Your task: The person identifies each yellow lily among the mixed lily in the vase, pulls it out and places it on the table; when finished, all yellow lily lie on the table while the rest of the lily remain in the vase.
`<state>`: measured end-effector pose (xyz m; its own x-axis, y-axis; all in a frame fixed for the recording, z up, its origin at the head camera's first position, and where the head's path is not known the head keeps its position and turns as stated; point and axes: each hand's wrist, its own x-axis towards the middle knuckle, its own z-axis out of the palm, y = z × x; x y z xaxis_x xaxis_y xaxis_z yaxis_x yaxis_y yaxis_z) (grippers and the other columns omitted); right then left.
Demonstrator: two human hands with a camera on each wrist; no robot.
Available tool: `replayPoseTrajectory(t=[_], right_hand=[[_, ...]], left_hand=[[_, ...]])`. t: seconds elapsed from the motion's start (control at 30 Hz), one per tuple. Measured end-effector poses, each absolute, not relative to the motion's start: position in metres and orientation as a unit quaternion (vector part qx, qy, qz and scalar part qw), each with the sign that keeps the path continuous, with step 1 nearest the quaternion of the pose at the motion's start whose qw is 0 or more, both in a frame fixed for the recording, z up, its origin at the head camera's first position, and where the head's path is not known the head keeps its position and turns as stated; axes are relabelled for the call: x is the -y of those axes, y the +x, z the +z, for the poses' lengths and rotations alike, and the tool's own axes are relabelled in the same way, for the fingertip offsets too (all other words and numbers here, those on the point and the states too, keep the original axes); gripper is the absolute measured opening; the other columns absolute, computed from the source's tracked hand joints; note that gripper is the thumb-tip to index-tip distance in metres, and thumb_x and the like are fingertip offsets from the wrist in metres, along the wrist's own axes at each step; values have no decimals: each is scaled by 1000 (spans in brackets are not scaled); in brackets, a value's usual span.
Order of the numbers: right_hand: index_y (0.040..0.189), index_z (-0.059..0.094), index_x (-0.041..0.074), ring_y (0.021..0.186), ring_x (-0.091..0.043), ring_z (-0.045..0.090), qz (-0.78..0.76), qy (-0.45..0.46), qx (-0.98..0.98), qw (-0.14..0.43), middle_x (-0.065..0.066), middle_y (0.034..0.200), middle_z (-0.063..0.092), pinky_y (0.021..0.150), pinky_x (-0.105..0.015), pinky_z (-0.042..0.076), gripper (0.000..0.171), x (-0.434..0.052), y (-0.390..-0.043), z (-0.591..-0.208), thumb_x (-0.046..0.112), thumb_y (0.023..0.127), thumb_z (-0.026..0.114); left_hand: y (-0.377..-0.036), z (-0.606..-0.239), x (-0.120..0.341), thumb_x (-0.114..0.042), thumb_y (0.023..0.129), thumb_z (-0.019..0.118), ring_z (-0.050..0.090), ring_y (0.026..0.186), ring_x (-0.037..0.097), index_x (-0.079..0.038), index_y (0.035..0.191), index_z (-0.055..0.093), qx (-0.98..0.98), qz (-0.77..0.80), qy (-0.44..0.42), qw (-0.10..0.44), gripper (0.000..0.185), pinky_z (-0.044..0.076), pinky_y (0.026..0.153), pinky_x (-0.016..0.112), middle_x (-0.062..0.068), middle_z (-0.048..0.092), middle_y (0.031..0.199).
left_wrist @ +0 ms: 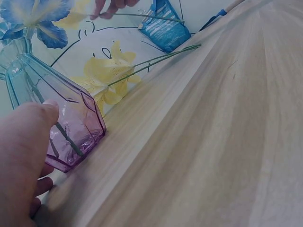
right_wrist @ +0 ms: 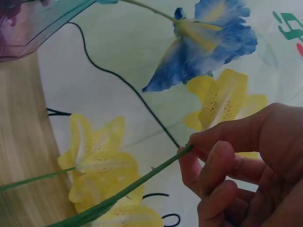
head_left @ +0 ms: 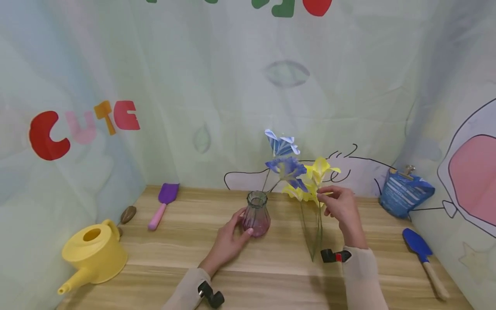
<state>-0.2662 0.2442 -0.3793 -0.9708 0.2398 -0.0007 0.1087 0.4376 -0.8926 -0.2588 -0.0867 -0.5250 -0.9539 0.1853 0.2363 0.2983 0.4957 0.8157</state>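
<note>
My left hand (head_left: 228, 243) grips the lower body of a ribbed glass vase (head_left: 257, 217), green at the neck and pink below. The vase stands upright on the table. Two blue artificial flowers (head_left: 287, 168) lean right out of its mouth, their stem ends visible through the glass in the left wrist view. To the right, my right hand (head_left: 342, 209) pinches the green stem (right_wrist: 137, 185) of a yellow artificial lily (head_left: 320, 170) just below its bloom. More yellow lily blooms (left_wrist: 106, 75) are beside it, their long stems (head_left: 312, 247) reaching down toward the table.
On the left are a yellow watering can (head_left: 94, 254), a brown stone (head_left: 128, 214) and a purple shovel (head_left: 167, 196) with a pink handle. At right stand a clipped blue bag (head_left: 404, 193) and a blue trowel (head_left: 417, 243). Printed cloth walls (head_left: 193, 86) enclose the table.
</note>
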Motion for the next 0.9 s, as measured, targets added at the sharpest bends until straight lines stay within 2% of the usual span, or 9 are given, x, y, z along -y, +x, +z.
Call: replayPoseTrajectory(t=[0.2, 0.4, 0.63, 0.9], right_hand=[[122, 75, 1, 53, -14, 59, 503, -99, 858, 33, -12, 97, 75, 51, -26, 47, 26, -245, -274, -396, 15, 100, 71], [118, 75, -6, 50, -14, 59, 488, -64, 870, 22, -9, 84, 73, 48, -24, 46, 25, -241, -279, -409, 9, 98, 72], [113, 76, -7, 47, -11, 55, 484, -51, 873, 27, -13, 88, 76, 48, -24, 45, 21, -233, -284, -421, 6, 97, 71], [112, 78, -4, 46, -12, 55, 488, -59, 870, 32, -17, 90, 77, 48, -23, 44, 20, -223, -290, -433, 8, 96, 72]], left_hand=[[-259, -526, 87, -48, 103, 70, 54, 149, 45, -34, 166, 37, 864, -481, -140, 57, 73, 35, 126, 72, 20, 62, 155], [-259, -527, 86, -49, 103, 69, 53, 149, 46, -30, 167, 37, 865, -479, -140, 58, 74, 34, 125, 73, 20, 62, 155], [-257, -527, 85, -49, 103, 69, 52, 150, 45, -36, 166, 36, 863, -483, -134, 57, 73, 33, 126, 73, 19, 61, 156], [-260, -526, 86, -51, 103, 68, 53, 150, 45, -32, 167, 37, 867, -475, -139, 64, 74, 34, 126, 72, 19, 62, 155]])
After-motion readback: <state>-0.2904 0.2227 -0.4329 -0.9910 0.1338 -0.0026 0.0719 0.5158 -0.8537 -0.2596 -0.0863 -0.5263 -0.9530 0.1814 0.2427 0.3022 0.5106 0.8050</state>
